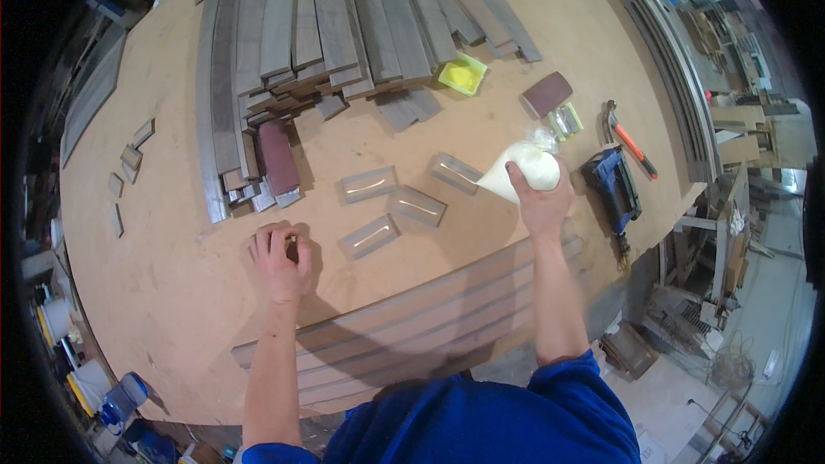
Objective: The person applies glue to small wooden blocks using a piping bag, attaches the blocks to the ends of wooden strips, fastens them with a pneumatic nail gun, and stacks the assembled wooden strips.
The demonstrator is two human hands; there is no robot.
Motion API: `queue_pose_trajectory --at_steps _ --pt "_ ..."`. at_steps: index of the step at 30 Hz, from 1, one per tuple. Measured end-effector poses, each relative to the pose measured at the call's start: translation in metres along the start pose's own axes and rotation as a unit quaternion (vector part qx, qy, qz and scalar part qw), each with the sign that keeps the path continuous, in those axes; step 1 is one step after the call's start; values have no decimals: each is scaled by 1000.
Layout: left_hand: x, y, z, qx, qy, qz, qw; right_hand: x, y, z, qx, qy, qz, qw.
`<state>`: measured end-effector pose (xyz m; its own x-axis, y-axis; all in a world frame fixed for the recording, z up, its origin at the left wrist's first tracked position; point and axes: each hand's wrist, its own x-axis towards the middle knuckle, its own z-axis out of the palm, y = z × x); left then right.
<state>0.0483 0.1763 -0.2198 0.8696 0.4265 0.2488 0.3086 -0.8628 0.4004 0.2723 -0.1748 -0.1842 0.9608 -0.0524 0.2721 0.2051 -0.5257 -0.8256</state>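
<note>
My right hand [543, 198] is wrapped around a white squeeze bottle [534, 165], with clear plastic film at its far end. The bottle lies tilted, its narrow tip pointing left at the end of a small grey wood block [449, 168]. Left of it lie three more such blocks, a middle one [418, 205], an upper-left one [369, 184] and a lower-left one [370, 236], each with a pale glossy streak along its face. My left hand [279, 262] rests on the table, fingers loosely bent and apart; nothing shows in it.
Long grey boards [344, 17] are stacked at the back, beside a yellow-green tray [462, 75]. A maroon roll [278, 159] lies before them. To the right are a maroon pad [547, 94], a hammer [632, 142] and a blue-black nail gun [613, 189]. More strips [412, 318] line the near edge.
</note>
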Motion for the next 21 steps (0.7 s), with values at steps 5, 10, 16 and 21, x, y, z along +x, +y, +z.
queue_pose_trajectory --at_steps 5,10,16,21 --pt "1 3 -4 26 -15 -6 1000 -4 -3 -10 -38 -31 25 998" --pt "-1 2 -5 11 -3 -2 1000 -8 -36 -53 581 13 284 763" --pt "0 1 -4 12 -10 -8 1000 -17 -58 -50 741 -229 192 601" --pt "1 4 -4 0 -2 -5 1000 -30 -67 -48 802 -236 291 466"
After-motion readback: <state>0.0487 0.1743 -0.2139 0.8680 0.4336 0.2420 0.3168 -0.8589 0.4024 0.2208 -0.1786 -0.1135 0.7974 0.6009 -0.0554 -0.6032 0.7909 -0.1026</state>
